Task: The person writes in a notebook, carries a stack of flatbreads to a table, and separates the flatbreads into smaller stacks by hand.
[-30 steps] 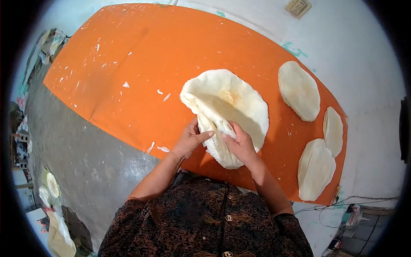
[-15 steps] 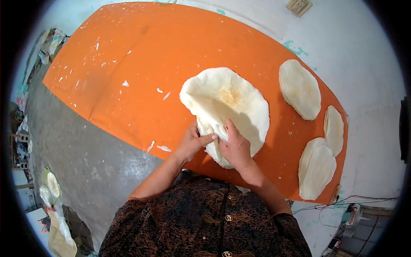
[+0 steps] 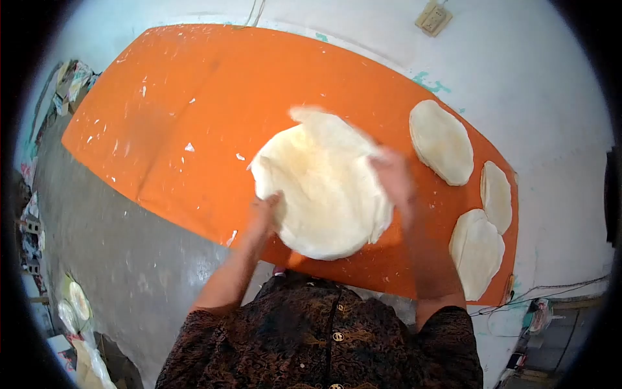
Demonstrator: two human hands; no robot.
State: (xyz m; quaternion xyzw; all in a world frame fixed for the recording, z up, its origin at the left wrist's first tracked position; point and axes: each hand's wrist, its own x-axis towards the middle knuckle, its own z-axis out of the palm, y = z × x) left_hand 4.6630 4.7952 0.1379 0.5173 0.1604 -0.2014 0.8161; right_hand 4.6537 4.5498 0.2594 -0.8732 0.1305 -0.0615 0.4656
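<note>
A large round pale flatbread [image 3: 317,188], thin and uneven at the rim, is held in front of me over the orange table; its upper edge is smeared by motion. My left hand [image 3: 264,211] pinches its left edge, with the thumb on top and the other fingers hidden beneath. At the right edge, my right hand [image 3: 394,178] is blurred, its fingertips overlapping the bread; whether they grip it I cannot tell. Layers show along the bread's lower right rim.
On the right of the orange table [image 3: 194,84] lie a pale flatbread stack [image 3: 442,142], a smaller piece [image 3: 497,198] and another stack [image 3: 476,254]. White scraps dot the left side. A wall socket [image 3: 433,18] is beyond the table; grey floor [image 3: 155,259] lies at lower left.
My hands were close together at the folded near edge of the flatbread. Now they are apart on opposite sides, and the bread is spread wider, its browned spot no longer plain.
</note>
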